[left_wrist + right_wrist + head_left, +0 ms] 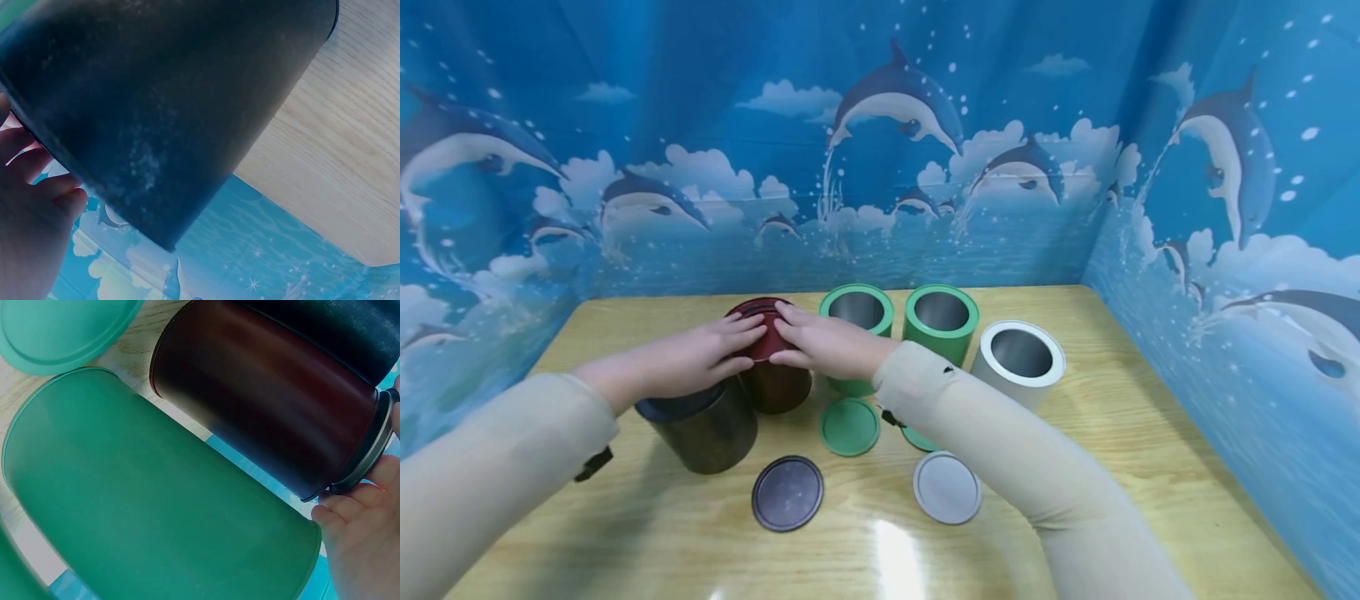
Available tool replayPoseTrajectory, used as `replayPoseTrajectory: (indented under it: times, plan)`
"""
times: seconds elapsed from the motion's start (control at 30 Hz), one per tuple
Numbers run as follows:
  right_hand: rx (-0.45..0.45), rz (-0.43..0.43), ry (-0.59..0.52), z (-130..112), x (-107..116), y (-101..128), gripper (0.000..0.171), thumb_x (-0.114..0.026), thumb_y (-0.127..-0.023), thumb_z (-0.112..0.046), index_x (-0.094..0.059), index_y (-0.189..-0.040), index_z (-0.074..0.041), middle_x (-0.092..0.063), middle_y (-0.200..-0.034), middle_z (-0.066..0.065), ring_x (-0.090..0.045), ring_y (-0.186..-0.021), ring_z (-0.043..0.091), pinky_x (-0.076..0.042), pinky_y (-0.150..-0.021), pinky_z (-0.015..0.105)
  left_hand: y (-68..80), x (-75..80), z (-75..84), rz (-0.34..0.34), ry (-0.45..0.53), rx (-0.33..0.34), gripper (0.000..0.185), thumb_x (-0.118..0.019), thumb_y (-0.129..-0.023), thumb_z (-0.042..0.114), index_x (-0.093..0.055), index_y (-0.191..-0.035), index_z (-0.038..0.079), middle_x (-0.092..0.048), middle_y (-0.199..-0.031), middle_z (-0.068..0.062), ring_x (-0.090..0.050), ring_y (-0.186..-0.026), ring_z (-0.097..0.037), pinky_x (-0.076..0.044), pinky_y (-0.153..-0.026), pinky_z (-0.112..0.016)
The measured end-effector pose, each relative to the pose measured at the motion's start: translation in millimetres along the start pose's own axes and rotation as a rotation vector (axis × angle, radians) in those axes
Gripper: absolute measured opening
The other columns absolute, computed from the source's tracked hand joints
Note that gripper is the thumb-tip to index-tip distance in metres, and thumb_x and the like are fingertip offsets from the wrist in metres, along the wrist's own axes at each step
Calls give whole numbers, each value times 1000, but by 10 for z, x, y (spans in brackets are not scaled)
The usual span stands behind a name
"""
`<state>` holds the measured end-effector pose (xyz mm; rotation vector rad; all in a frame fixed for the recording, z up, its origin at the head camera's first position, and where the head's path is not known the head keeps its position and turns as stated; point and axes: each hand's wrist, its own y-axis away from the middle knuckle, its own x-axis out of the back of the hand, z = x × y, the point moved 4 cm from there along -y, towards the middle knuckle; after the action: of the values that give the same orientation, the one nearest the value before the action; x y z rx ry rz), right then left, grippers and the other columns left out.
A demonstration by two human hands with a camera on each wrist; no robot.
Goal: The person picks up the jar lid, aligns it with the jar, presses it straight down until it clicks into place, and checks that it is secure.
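From my feed, the left hand [700, 357] and right hand [831, 340], fingers extended, touch the red canister's lid [769, 342]; the right sleeve [1000, 437] partly hides a green lid [919, 439].

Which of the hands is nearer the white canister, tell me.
Right: the right hand is at the red lid, left of the white canister; the left hand is at that lid's left side, farther away.

One lid [771, 343] is topping a canister [777, 387]. From there, a second canister [706, 431] is standing toward eight o'clock, three others [852, 387] [942, 341] [1013, 387] around three; loose lids [787, 493] [850, 427] [917, 439] [947, 488] are lying between three and six.
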<state>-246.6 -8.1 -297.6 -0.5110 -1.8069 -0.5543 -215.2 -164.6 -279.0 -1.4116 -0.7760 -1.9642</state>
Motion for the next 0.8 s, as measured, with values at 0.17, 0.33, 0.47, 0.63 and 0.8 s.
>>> replayPoseTrajectory:
  times: [0.17,0.33,0.47,0.63,0.8]
  plan:
    - [-4,11,-18,15,-1,-43,64,-35,-98,-46,-19,-149,-11,-3,-156,8,-11,-140,16,-23,-109,26,-24,24,-35,4,0,1,52,-52,-96,17,-35,-142,-1,-28,-147,-23,-22,-134,-44,-26,-102,-59]
    - [-7,17,-19,38,11,-85,64,-34,-97,-46,-19,-149,-12,-4,-156,8,-11,-140,16,-23,-109,25,-49,53,-66,-2,-1,6,52,-53,-96,17,-35,-142,-2,-27,-147,-24,-23,-133,-44,-27,-102,-58]
    - [-6,20,-15,33,36,-100,63,-35,-98,-45,-20,-149,-11,-6,-156,10,-13,-140,17,-25,-108,25,-56,77,-93,11,3,-14,52,-53,-96,15,-35,-141,-2,-28,-145,-26,-26,-132,-44,-29,-101,-58]
    - [-16,15,-6,39,45,-127,63,-34,-98,-45,-19,-149,-11,-4,-156,9,-13,-140,16,-25,-108,25,-75,95,-125,26,4,-33,52,-54,-95,14,-36,-141,-3,-30,-144,-28,-30,-129,-45,-33,-99,-57]
    - [-30,6,1,64,38,-160,64,-33,-98,-45,-18,-149,-12,-2,-156,8,-10,-140,15,-23,-109,25,-98,105,-138,25,3,-32,52,-56,-94,14,-37,-140,-3,-30,-144,-28,-33,-128,-45,-35,-97,-56]
